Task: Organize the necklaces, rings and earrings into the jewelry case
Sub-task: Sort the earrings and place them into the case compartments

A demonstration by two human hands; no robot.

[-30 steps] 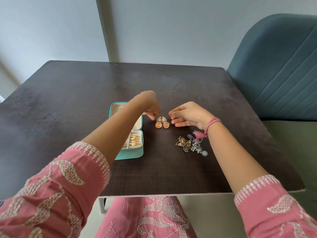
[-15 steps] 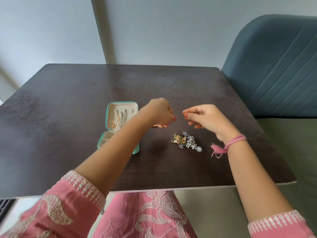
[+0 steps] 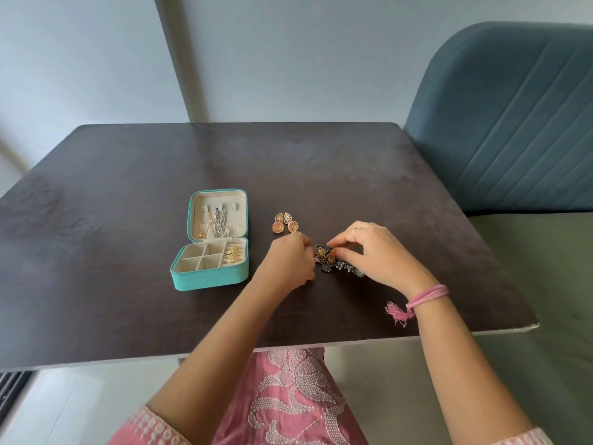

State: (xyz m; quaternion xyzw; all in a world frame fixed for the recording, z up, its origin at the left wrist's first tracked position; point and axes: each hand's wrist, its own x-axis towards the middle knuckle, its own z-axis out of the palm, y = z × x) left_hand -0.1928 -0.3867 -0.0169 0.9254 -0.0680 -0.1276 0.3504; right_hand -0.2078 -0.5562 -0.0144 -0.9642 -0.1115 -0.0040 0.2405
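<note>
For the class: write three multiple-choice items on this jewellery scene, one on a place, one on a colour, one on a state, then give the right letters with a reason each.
1. Where do the rose-gold earrings lie?
A. on the table, right of the jewelry case
B. inside the case's lid
C. on the chair

2. What colour is the case's outside?
A. red
B. turquoise
C. black

3. How is the case?
A. zipped shut
B. upside down
C. open, lid laid back

Answers:
1 A: they rest on bare tabletop beside the case.
2 B: its walls are turquoise.
3 C: the compartments and the chains in the lid show, while the left hand and right hand work at the dark earring cluster.
</note>
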